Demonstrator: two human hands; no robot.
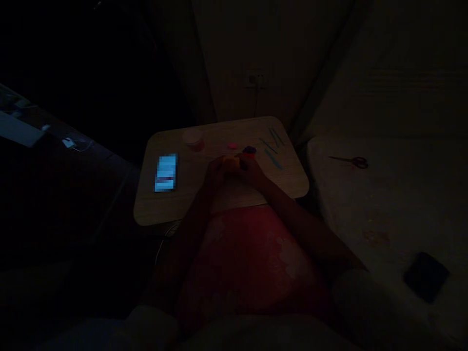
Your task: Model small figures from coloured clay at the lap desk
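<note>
The scene is very dark. My left hand (215, 171) and my right hand (251, 170) meet over the middle of a small wooden table (183, 204). Both are closed round a small orange lump (233, 163) held between them. Just beyond the hands lie a pink piece (232, 145) and a small red and blue piece (249, 151). A pale round container (193, 139) stands further left.
A lit phone (166, 172) lies on the table's left part. Several thin blue tools (272, 146) lie at its right. Scissors (353, 161) and a dark flat object (426, 280) rest on the pale surface to the right. A wall socket (256, 79) is behind.
</note>
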